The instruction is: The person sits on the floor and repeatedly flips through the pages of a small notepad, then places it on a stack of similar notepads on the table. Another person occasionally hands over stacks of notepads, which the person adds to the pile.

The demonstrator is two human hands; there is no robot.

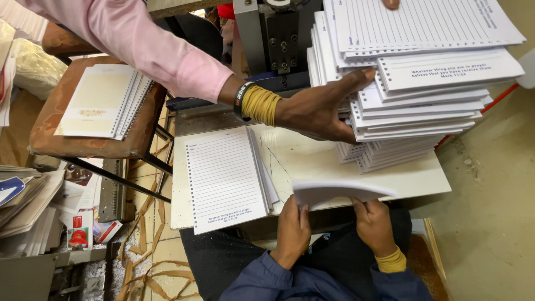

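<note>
Setting: cramped print-finishing corner, white work table (423, 178) pushed against a grey punching machine (276, 39), paper offcuts littering the floor at left
Left hand (292, 228): closed on the near-left edge of a thin sheaf of white sheets (340, 192), thumb on top
Right hand (374, 223): gripping the same sheaf from below at its right side, yellow cuff at the wrist
Sheaf: held level just above the table's near edge, over the lap
Beside it: punched lined pad (225, 178) lying flat on the table, left of the sheaf
Co-worker's hand (320, 108): pink sleeve, yellow bands on the wrist, fingers spread against the side of the tall stack of lined pads (412, 100)
Further left: spiral-bound notebooks (103, 100) resting on a brown chair seat (44, 134)
Step, by the look of it: squaring up one batch of sheets in both hands
Next move calls for: edges flush and a firm two-handed grip, well clear of the co-worker's arm
</note>
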